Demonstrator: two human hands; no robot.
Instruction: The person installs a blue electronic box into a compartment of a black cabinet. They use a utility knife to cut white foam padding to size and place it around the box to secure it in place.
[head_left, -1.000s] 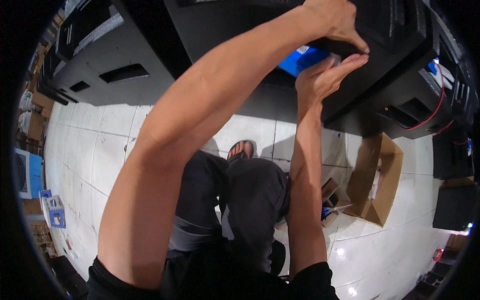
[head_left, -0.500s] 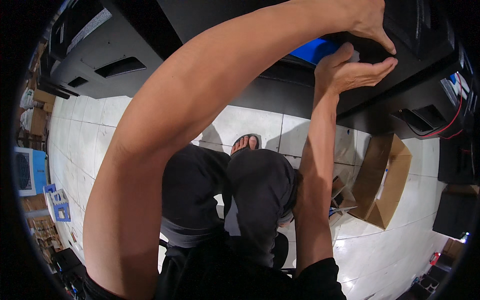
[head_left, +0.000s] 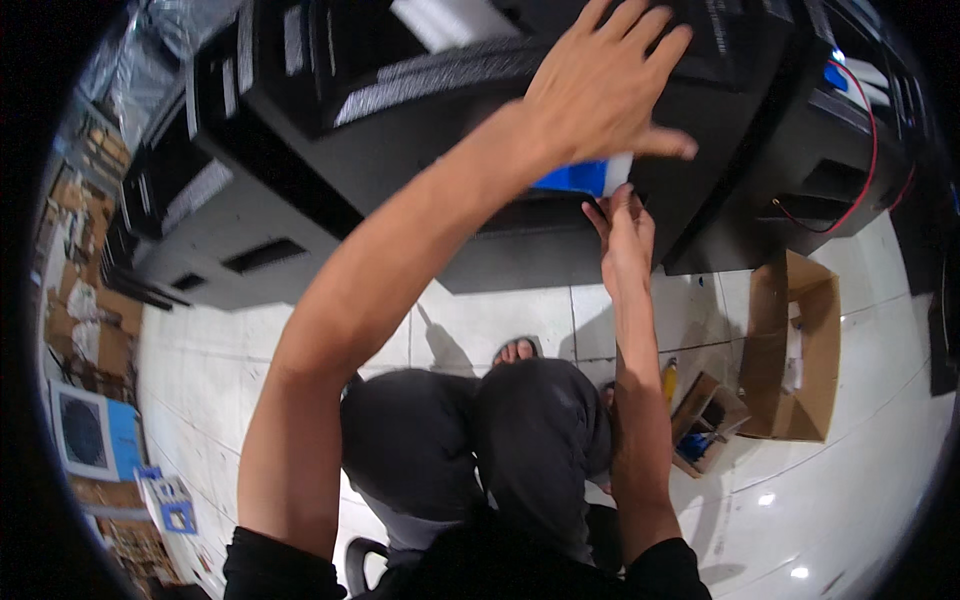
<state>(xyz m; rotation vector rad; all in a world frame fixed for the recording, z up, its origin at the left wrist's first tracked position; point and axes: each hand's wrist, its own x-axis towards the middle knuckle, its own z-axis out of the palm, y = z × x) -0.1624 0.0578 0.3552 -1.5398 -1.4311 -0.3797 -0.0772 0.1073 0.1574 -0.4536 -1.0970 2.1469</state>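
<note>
In front of me stands a large black box-shaped cabinet, resembling a speaker cabinet, with an opening in its near face. A flat blue and white piece shows at that opening, partly covered by my left forearm. My left hand is over the cabinet above this piece, palm down, its fingers spread and nothing visible in them. Just below, my right hand has its fingers curled at the white end of the piece, seemingly gripping its edge. What lies inside the opening is hidden.
Similar black cabinets stand to the left and right. A red wire hangs from the right one. An open cardboard box, a smaller box and a yellow tool lie on the tiled floor at my right.
My left hand has drawn back from beside my right hand and now spreads flatter over the cabinet. The right hand has dropped to the white end and curled its fingers. The view has shifted.
</note>
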